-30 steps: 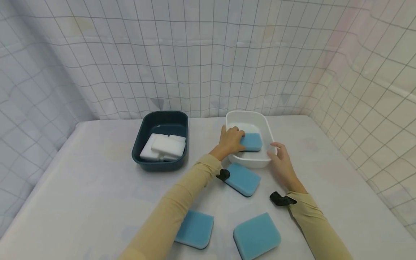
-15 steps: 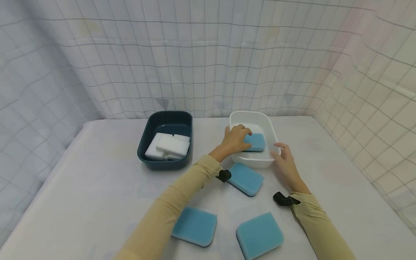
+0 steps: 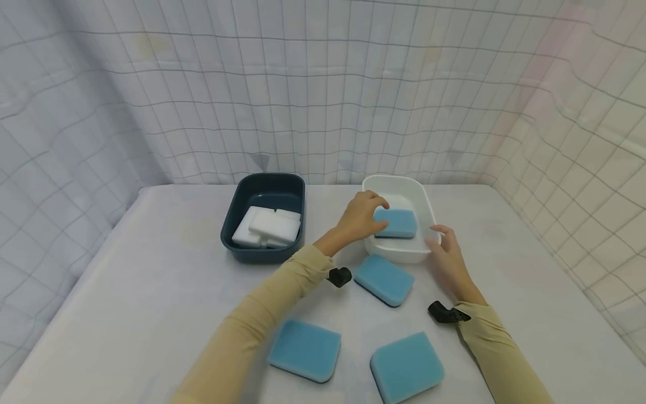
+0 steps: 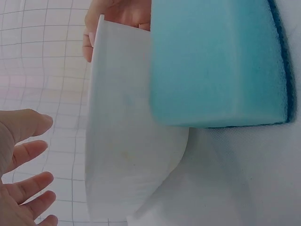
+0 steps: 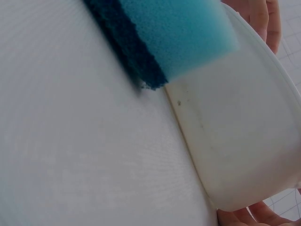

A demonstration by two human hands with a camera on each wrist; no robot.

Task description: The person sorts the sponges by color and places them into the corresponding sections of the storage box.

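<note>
My left hand (image 3: 362, 217) reaches over the left rim of the white plastic bin (image 3: 426, 210), its fingers spread. Beside its fingertips a blue sponge (image 3: 397, 223) lies flat in the bin. The left wrist view shows that hand (image 4: 23, 165) with nothing between thumb and fingers. At the bin's front right corner my right hand (image 3: 449, 255) pinches the rim, thumb and fingers either side of the wall. Another blue sponge (image 3: 386, 279) with a dark underside rests on the table just before the bin; it looms large in both wrist views.
Two more blue sponges (image 3: 305, 350) (image 3: 407, 367) lie near the front of the white-covered table (image 3: 161, 292). A dark teal bin (image 3: 263, 255) with several white sponges (image 3: 275, 225) stands left of the white bin. Checked cloth (image 3: 323, 101) hangs behind and at both sides.
My left hand has drawn back leftward off the blue sponge, leaving it in the white bin. My right hand keeps its hold on the rim. The head view has turned slightly left.
</note>
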